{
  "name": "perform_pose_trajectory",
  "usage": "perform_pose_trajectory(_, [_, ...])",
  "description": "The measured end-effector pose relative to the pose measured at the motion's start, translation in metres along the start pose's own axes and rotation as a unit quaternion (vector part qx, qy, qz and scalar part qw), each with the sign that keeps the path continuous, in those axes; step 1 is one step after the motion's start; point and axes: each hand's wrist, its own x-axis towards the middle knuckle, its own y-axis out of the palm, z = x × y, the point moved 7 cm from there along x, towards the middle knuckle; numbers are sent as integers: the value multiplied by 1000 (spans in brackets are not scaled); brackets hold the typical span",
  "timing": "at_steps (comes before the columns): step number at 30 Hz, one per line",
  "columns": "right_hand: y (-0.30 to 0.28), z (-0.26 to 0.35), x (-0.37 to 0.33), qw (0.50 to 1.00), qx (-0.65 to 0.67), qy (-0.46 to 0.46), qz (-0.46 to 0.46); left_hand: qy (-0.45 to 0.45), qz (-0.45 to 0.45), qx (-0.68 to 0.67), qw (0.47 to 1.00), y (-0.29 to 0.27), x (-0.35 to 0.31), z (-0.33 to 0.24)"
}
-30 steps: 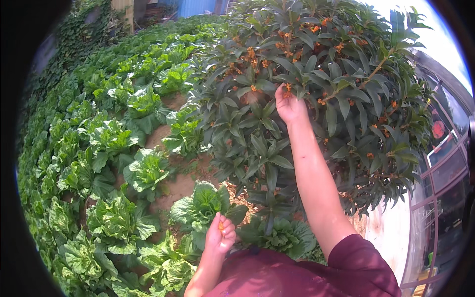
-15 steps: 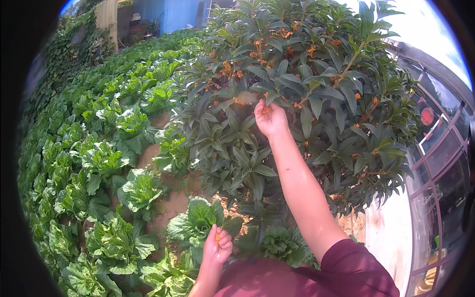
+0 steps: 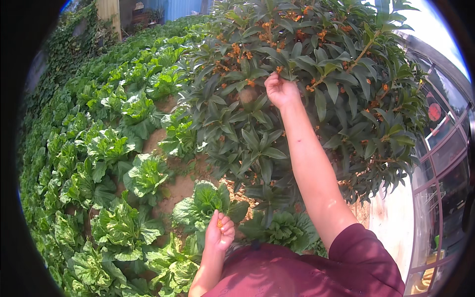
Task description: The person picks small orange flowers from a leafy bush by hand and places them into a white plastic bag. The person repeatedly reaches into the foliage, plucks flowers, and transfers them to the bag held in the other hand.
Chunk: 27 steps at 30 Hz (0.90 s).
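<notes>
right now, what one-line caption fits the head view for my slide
Right hand at an orange-flowered bush, left hand lower down holding orange bits, leafy green vegetables alongside.

Left fisheye of a head-worn pair. Looks down and forward from above the wearer's maroon shirt (image 3: 297, 272), low in frame. Flowering bush (image 3: 356, 99) near, ahead and to the right; cabbage rows (image 3: 106, 146) recede left; glazed wall (image 3: 448, 178) curves along right rim.
</notes>
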Motion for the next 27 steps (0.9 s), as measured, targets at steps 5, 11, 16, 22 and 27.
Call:
perform_pose_trajectory(5, [0,-33,-34,998,-32,30,-51,0,6,-7,1000,-6,1,-3])
perform_pose_trajectory(11, [41,-104,-105,976,-35,215,19,-21,-13,19,1000,-5,5,5])
perform_pose_trajectory(16, [161,-69,-117,976,-17,146,159,-32,16,8,999,-4,8,0])
perform_pose_trajectory(22, [124,119,-24,974,9,-214,-71,-43,25,13,999,6,10,8])
perform_pose_trajectory(27, [40,188,10,945,-21,-279,-172,-33,17,8,999,5,10,3])
